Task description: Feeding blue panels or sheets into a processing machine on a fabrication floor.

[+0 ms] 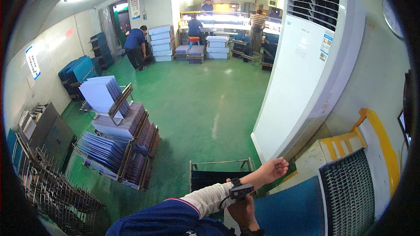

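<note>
My left arm, in a blue sleeve with a white cuff, reaches across to the right. My left hand [274, 168] hangs loose and empty near the foot of a tall white air-conditioning unit [306, 61]. A small black device [241, 190] is strapped on that wrist. My right hand [243, 213] comes up from the lower edge directly under this device. Its fingers are hidden behind the wrist, so its grip cannot be made out. Just below both hands lies a blue board [292, 213] beside a dark mesh panel [348, 192].
A low metal rack [221, 170] with dark sheets stands in front of me. Racks of bluish sheets [116, 135] and empty wire racks [52, 188] fill the left. Green floor [197, 100] leads to several people at far benches. Yellow-edged machinery [376, 135] is at right.
</note>
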{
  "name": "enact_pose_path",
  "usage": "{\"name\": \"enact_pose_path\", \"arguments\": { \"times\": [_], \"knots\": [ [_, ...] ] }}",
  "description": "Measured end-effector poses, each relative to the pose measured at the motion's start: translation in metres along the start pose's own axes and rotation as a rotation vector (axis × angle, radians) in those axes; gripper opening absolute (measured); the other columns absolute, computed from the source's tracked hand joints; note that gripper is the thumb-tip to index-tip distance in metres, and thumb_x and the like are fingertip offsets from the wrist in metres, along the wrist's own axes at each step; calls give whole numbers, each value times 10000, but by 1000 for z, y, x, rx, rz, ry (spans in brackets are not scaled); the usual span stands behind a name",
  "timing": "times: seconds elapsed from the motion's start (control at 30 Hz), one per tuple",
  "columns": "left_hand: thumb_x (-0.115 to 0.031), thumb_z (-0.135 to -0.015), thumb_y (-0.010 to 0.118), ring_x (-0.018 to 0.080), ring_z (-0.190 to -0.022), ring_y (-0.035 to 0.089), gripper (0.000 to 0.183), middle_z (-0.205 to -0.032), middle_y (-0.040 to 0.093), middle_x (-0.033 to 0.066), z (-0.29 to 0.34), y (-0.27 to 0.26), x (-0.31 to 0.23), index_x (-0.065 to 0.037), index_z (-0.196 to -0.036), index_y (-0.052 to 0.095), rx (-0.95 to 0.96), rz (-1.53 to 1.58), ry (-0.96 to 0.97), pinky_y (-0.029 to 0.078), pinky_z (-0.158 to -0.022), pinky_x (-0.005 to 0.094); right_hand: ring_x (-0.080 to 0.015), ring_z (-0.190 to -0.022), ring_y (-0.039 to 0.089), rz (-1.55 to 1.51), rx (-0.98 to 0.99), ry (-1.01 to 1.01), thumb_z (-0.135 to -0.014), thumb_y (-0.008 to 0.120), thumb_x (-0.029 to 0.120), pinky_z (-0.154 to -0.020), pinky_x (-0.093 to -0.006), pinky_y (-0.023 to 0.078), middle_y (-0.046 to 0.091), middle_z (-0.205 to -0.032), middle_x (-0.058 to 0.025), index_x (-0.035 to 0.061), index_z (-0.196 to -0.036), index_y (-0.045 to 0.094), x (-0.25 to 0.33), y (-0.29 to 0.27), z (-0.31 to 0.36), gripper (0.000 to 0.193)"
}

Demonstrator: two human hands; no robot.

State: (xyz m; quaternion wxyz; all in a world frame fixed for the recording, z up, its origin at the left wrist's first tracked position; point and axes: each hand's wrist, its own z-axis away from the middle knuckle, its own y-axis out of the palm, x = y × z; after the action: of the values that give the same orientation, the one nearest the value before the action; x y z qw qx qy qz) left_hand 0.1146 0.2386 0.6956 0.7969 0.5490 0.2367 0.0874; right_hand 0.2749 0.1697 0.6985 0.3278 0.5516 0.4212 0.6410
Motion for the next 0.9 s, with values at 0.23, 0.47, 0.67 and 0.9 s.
{"name": "enact_pose_path", "arguments": {
  "times": [0.23, 0.47, 0.67, 0.9],
  "knots": [
    [-201, -998, 474, 202, -819, 624, 221, -909, 643, 87, -3, 14, 13, -14, -941, 577, 10, -9, 10, 539, -763, 328, -249, -1157, 543, 29, -54, -8, -966, 471, 391, -1001, -432, 412, 536, -1319, -82, 52, -1337, 466, 10, -13, 19, 502],
    [-173, -975, 505, 194, -741, 570, 183, -838, 596, 81, 11, -35, -8, -12, -907, 559, -34, -132, 14, 503, -700, 313, -247, -975, 622, 593, -647, -224, -902, 638, 268, -865, -349, 468, 648, -1061, -119, 43, -1109, 618, 76, -58, 77, 306],
    [-65, -921, 504, 205, -724, 537, 110, -789, 542, 78, 96, -235, -89, 16, -897, 574, -131, -196, 240, 474, -673, 322, -374, -1072, 544, 2246, -1215, -579, -927, 579, 240, -926, -488, 427, 598, -1134, -194, 54, -1206, 585, 160, -104, 221, 336],
    [-117, -913, 515, 225, -617, 553, 139, -745, 567, 98, 256, -355, -72, -27, -807, 531, -970, 74, 486, 520, -587, 352, -376, -1104, 519, 2202, -1405, -109, -865, 634, 194, -924, -492, 424, 580, -1153, -208, 13, -1201, 572, 165, -115, 274, 387]
  ]
}}
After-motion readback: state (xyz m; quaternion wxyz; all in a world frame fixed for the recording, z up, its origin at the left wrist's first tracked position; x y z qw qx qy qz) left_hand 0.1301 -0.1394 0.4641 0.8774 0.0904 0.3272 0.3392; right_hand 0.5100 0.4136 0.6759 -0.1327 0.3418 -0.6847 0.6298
